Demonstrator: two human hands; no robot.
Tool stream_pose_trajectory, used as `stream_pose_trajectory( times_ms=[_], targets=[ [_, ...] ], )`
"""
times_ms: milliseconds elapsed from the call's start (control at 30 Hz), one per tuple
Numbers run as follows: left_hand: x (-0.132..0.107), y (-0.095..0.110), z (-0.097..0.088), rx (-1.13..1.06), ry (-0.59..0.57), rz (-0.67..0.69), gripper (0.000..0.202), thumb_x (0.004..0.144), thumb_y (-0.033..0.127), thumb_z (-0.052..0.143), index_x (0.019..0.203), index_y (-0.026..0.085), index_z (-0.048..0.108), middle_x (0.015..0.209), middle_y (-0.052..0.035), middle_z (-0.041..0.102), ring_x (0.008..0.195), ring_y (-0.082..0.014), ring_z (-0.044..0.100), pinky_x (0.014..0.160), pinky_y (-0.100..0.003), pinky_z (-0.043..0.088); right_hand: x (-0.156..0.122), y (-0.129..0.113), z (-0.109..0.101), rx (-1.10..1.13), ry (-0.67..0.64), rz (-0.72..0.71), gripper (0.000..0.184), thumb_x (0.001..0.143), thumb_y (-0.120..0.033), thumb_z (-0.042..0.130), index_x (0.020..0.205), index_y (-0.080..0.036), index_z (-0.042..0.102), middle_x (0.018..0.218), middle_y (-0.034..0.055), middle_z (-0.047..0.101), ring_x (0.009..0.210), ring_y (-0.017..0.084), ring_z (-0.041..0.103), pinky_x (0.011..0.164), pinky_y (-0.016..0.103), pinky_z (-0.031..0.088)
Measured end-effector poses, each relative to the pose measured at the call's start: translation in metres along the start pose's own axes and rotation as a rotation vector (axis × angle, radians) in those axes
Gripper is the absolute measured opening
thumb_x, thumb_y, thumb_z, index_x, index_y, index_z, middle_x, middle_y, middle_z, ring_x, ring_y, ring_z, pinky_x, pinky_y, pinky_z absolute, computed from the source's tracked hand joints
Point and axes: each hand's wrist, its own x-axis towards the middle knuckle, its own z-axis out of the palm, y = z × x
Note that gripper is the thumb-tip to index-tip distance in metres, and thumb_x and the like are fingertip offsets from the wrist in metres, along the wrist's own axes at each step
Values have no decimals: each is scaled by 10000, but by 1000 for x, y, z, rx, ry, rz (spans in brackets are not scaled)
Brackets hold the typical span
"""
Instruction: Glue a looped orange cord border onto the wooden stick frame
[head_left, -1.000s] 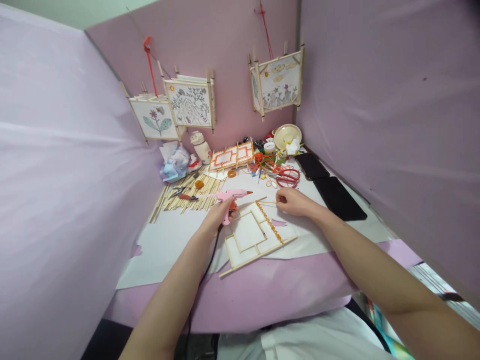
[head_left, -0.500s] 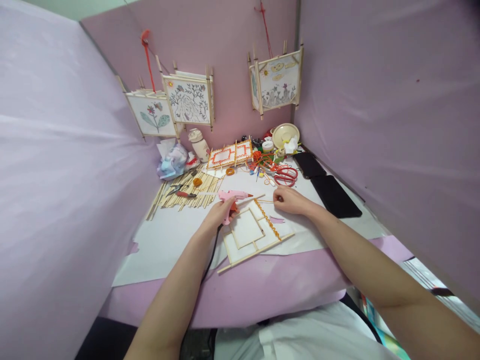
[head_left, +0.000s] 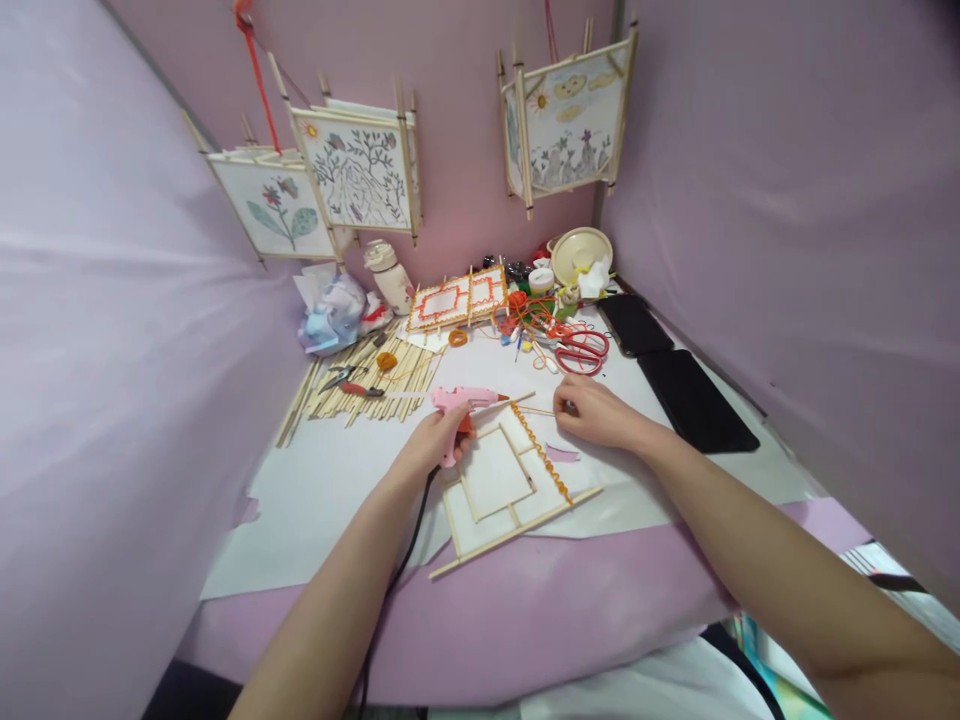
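Note:
My left hand (head_left: pixel 442 437) is closed round the handle of a pink glue gun (head_left: pixel 469 397), whose nozzle points right at the upper corner of a wooden stick frame (head_left: pixel 517 522). The frame lies on the white sheet, with a smaller stick rectangle inside it. A wavy orange cord (head_left: pixel 541 455) runs along its right side. To the right of that corner, my right hand (head_left: pixel 589 408) is closed on a thin orange yarn (head_left: pixel 536 411), which stretches from the cord's upper end. A small purple strip (head_left: pixel 562 454) lies below this hand.
Loose wooden sticks (head_left: pixel 360 385) with pliers (head_left: pixel 360 389) lie left. Behind are an orange-trimmed panel (head_left: pixel 459 299), a bottle (head_left: pixel 388 277) and red scissors (head_left: pixel 582 352). Black phone-like slabs (head_left: pixel 697 400) lie right. Paper lanterns (head_left: pixel 356 170) hang above; a black cable (head_left: pixel 409 545) trails from the glue gun.
The camera view has tilted down and moved closer, so the lanterns sit higher. Both hands keep their holds, and the glue gun's nozzle stays by the frame's upper corner.

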Motion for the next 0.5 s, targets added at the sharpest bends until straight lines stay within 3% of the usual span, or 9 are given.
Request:
stream_pose_trajectory(
  times_ms=[500],
  targets=[
    [-5, 3, 1, 4, -7, -70, 538, 826, 652, 465, 690, 144, 575, 493, 8, 496, 366, -76, 380, 362, -196, 250, 1, -4, -6, 63, -22, 45, 130, 807, -110, 500, 738, -187, 578, 868, 61, 559, 832, 186, 497, 740, 311, 397]
  ],
)
